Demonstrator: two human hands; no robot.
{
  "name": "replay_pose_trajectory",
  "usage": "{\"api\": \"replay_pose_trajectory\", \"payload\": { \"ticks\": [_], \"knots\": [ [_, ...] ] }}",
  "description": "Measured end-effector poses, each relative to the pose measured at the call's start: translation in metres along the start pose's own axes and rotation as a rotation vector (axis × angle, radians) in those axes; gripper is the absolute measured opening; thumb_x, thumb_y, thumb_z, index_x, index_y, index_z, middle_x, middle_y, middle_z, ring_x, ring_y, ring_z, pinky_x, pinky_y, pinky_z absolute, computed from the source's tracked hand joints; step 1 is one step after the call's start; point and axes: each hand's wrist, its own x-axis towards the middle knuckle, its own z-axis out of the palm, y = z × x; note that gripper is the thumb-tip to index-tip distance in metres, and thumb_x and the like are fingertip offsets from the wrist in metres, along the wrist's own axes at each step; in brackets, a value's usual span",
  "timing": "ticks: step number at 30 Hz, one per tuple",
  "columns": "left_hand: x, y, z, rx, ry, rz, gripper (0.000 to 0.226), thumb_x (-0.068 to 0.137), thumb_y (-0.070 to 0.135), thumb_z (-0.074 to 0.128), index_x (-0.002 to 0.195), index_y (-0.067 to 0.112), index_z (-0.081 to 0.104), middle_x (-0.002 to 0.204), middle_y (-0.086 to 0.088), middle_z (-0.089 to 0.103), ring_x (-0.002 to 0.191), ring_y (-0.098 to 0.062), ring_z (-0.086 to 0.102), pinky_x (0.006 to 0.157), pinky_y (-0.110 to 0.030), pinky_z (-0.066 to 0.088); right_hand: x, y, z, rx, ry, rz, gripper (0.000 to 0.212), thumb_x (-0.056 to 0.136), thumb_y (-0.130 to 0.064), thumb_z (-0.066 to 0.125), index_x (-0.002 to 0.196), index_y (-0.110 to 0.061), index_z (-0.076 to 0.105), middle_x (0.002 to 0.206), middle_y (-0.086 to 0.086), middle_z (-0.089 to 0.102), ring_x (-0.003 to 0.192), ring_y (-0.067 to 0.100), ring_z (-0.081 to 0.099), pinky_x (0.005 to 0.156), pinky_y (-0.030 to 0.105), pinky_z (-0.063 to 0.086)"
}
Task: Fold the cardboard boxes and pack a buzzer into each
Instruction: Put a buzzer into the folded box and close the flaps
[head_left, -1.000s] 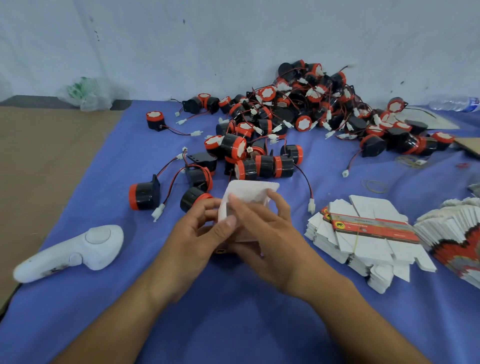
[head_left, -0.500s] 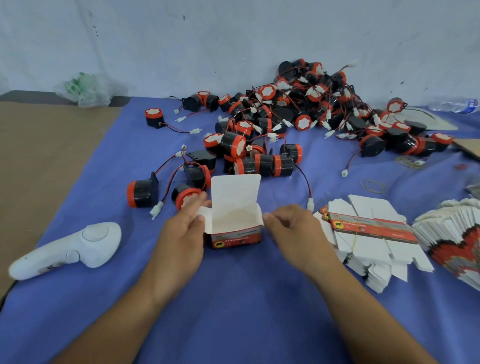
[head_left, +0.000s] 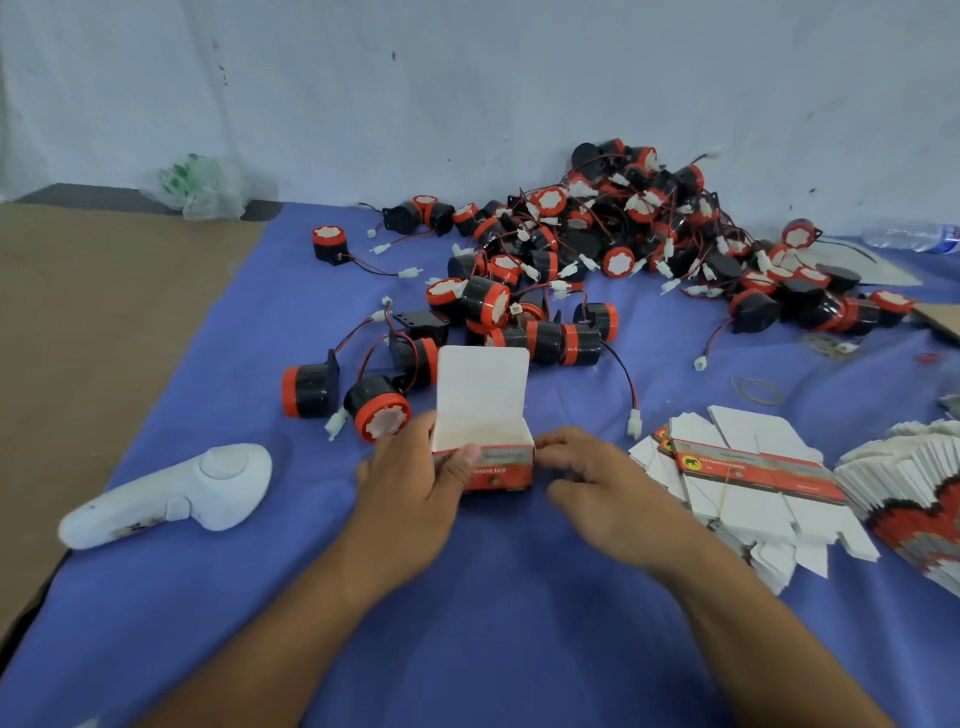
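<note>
A small folded cardboard box (head_left: 493, 441) stands on the blue cloth, its white lid flap upright and its red printed front facing me. My left hand (head_left: 415, 483) grips the box's left side, thumb on the front. My right hand (head_left: 592, 478) touches its right side with curled fingers. A black and red buzzer (head_left: 376, 408) with a wire lies just left of the box. A big pile of buzzers (head_left: 613, 244) fills the back of the cloth. Flat unfolded boxes (head_left: 748, 483) are stacked to the right.
A white handheld controller (head_left: 182, 493) lies at the left on the blue cloth (head_left: 493, 623). More fanned flat boxes (head_left: 914, 493) sit at the far right edge. Rubber bands (head_left: 756, 389) lie behind the stack. Brown cardboard (head_left: 78, 338) covers the left; a wall stands behind.
The box went from being folded between both hands to standing open on the cloth with its lid up. The side flaps that stuck out are now tucked in, and both hands hold its sides.
</note>
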Motion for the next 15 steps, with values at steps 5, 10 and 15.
{"api": "replay_pose_trajectory", "payload": {
  "ticks": [5,10,15],
  "knots": [
    [0.0,-0.003,0.003,0.115,-0.037,0.08,0.048,0.094,0.051,0.053,0.133,0.024,0.045,0.122,0.007,0.05,0.113,-0.02,0.043,0.096,-0.038,0.035,0.004,-0.057,-0.02,-0.27,0.823,-0.27,0.021,0.083,-0.005,0.053,0.095,-0.007,0.07,0.094,0.007,0.064,0.082,0.022,0.056,0.071,0.023,0.035],
    [-0.001,0.0,0.004,0.035,0.041,0.169,0.039,0.086,0.051,0.053,0.102,0.016,0.054,0.094,0.007,0.051,0.087,-0.014,0.051,0.086,-0.017,0.033,0.065,-0.129,0.016,-0.668,0.219,-0.328,0.012,0.094,-0.023,0.055,0.1,-0.012,0.057,0.079,0.002,0.051,0.079,0.024,0.053,0.067,0.036,0.04],
    [-0.003,-0.003,0.0,0.128,-0.147,0.067,0.066,0.074,0.05,0.035,0.11,0.004,0.065,0.106,-0.013,0.067,0.104,-0.026,0.061,0.083,-0.018,0.037,0.119,-0.129,0.06,-1.004,-0.071,-0.149,0.028,0.093,-0.046,0.058,0.09,-0.02,0.05,0.078,-0.002,0.047,0.067,0.018,0.043,0.079,0.037,0.034]
  ]
}}
